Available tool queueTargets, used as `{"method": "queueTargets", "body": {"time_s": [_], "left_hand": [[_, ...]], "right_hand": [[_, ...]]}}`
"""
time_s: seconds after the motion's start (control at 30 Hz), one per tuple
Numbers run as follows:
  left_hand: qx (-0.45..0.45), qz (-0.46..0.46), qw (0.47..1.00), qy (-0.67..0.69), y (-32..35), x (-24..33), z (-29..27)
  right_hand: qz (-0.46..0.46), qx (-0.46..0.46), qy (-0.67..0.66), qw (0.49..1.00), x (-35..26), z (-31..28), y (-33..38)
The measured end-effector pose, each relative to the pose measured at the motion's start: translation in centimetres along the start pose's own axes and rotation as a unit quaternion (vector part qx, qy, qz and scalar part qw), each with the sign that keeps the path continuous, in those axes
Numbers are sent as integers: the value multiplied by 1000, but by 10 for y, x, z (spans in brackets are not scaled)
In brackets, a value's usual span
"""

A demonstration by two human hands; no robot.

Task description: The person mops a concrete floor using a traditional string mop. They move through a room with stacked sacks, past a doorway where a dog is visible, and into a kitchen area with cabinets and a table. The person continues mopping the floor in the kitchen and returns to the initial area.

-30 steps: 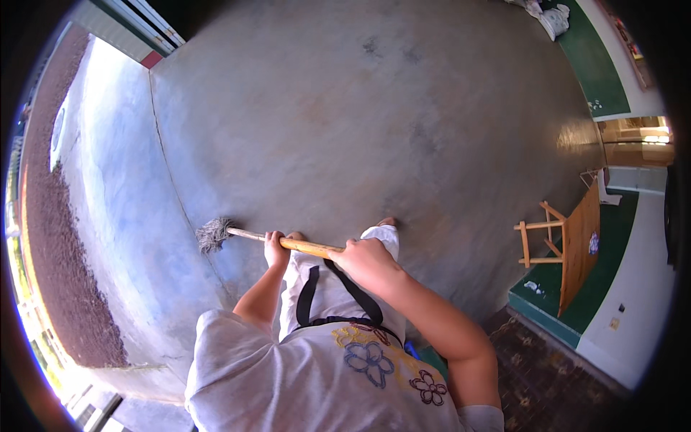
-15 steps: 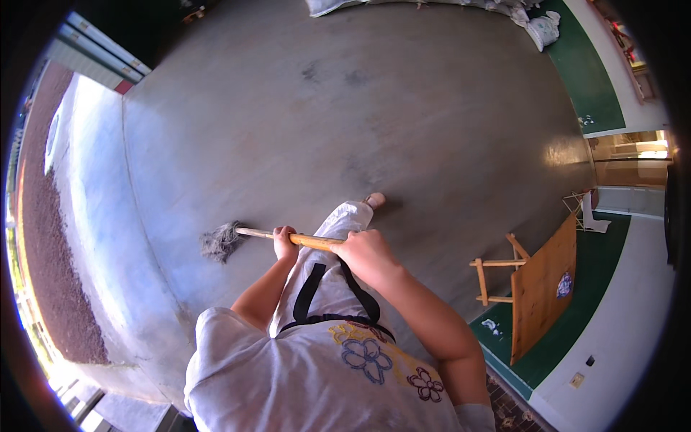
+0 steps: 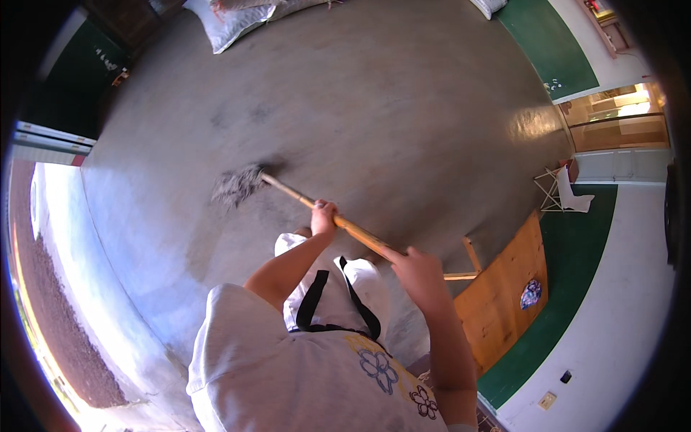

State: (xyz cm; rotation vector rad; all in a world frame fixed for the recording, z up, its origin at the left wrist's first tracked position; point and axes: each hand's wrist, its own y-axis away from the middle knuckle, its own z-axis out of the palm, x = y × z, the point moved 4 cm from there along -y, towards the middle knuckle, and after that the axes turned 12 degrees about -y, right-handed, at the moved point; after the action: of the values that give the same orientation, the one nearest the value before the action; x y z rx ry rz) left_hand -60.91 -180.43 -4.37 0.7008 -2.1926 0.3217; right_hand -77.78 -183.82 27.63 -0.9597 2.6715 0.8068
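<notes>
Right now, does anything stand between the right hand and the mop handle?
Nothing visible does: the right hand is closed on the mop handle, and the left hand grips it nearer the mop head. The wooden table is off to the right, not between them.

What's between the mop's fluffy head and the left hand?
The head view shows a stretch of wooden handle between mop head and left hand, above grey floor.

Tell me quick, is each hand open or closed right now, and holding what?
Left hand: closed, holding the handle, nearer the mop head.
Right hand: closed, holding the handle, farther from the mop head.
</notes>
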Motion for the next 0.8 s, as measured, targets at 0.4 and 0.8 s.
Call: {"method": "queueTargets", "body": {"time_s": [0.4, 0.8], "left_hand": [[-345, 222, 871, -269, -64, 293, 309], [-555, 413, 666, -279, -85, 459, 438]], "right_hand": [[216, 20, -117, 969, 281, -67, 72], [316, 55, 43, 946, 432, -178, 85]]}}
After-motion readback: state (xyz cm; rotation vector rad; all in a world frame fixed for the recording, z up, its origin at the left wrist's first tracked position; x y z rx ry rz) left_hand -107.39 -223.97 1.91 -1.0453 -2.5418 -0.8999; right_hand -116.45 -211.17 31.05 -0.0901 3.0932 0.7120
